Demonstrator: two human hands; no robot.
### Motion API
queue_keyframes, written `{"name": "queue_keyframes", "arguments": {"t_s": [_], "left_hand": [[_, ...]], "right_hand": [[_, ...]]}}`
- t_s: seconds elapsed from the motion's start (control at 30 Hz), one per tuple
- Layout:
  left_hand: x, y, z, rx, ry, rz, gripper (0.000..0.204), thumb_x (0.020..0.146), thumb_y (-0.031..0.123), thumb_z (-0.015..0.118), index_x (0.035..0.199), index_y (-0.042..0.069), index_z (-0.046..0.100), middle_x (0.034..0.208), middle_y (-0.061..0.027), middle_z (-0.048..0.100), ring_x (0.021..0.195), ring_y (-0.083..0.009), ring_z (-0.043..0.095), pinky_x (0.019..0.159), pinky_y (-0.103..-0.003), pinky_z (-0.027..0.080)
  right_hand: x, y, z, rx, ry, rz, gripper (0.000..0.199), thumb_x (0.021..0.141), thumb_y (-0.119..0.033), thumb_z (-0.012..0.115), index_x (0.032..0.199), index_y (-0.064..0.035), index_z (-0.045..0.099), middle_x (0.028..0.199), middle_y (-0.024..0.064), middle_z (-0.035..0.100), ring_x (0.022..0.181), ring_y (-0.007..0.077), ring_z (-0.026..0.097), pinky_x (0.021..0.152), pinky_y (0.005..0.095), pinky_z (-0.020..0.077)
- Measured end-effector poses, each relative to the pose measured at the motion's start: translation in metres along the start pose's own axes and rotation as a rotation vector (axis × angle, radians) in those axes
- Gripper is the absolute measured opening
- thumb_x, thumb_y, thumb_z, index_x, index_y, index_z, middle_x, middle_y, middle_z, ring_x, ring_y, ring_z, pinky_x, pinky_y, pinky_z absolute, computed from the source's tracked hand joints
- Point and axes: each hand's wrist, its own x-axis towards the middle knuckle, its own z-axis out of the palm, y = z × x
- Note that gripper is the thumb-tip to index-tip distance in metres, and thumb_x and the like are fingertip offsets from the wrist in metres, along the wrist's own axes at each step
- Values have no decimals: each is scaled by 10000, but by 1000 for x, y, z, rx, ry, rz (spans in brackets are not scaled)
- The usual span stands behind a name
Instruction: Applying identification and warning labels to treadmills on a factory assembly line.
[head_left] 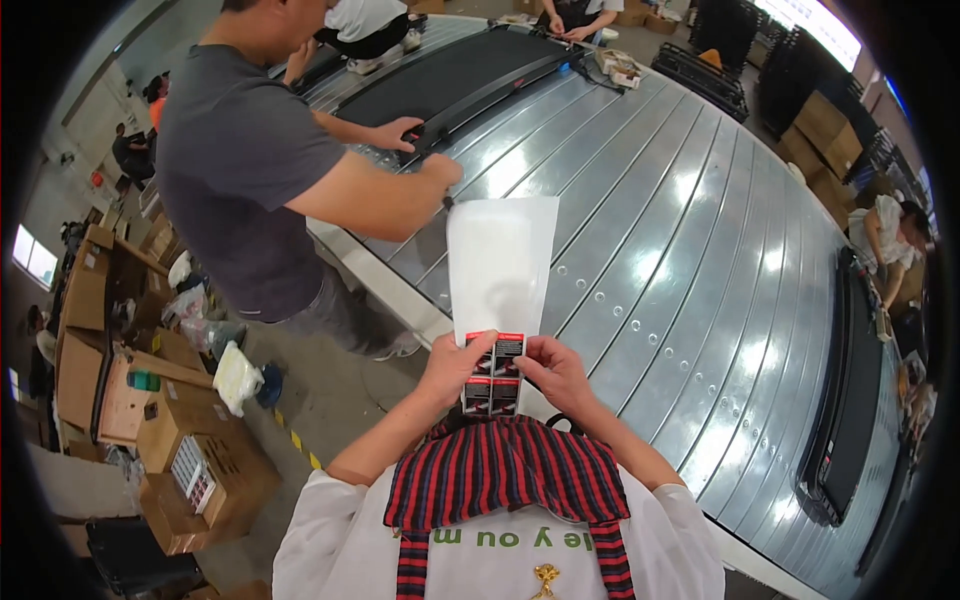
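Note:
In front of my chest I hold a long white sheet of labels (503, 250), its far part blank and glossy. Red, black and white printed labels (493, 385) fill the near end in small blocks. My left hand (455, 372) is closed on the left edge, with the thumb lying on top. On the other side, my right hand (558, 372) pinches the right edge near the upper labels. Whether a label corner is lifted there is too small to tell. The sheet's far end reaches over the edge of the slatted metal table (620, 270).
At the left, a person in a dark grey shirt (240, 160) leans over a long black panel (450, 90) on the table. Another black panel (845, 400) lies at the right, near a co-worker (885, 235). An open cardboard box (240, 470) stands on the floor.

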Motion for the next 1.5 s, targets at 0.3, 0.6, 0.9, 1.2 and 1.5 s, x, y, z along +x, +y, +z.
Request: {"name": "queue_keyframes", "arguments": {"t_s": [0.3, 0.6, 0.9, 1.2, 1.5], "left_hand": [[19, 37, 4, 35, -76, 38, 385, 801, 273, 623, 1024, -33, 556, 937, -58, 596, 840, -115, 538, 749, -272, 434], [21, 50, 24, 168, -316, 29, 379, 778, 269, 646, 999, -30, 569, 910, -61, 606, 792, -106, 555, 706, -255, 449], [9, 33, 46, 291, -369, 212, 306, 776, 228, 645, 951, -17, 590, 821, -43, 619, 713, -87, 556, 627, -236, 453], [14, 31, 42, 317, -468, 265, 289, 815, 250, 606, 900, -26, 593, 778, -27, 613, 695, -70, 535, 611, -230, 444], [39, 28, 69, 480, -441, 414, 320, 830, 280, 568, 911, -28, 597, 746, -51, 614, 671, -84, 535, 602, -255, 447]], "right_hand": [[4, -47, -16, -42, 100, 54, 85, 826, -20, 537, 905, 12, 534, 768, 17, 592, 696, 67, 543, 645, 210, 450], [-26, -68, -17, -118, 316, -1, 121, 800, -14, 559, 917, 14, 540, 756, 45, 608, 658, 92, 574, 618, 211, 459], [-41, -74, 37, -657, 705, -324, 129, 749, -39, 622, 865, -14, 571, 742, 87, 588, 639, 157, 578, 578, 259, 467], [-32, -56, 48, -586, 768, -189, 123, 749, -68, 612, 844, 4, 582, 714, 116, 592, 611, 194, 581, 572, 277, 471], [-24, -56, 5, -471, 715, -100, 123, 797, -70, 567, 878, 18, 595, 690, 70, 608, 629, 86, 553, 573, 235, 452]]}}
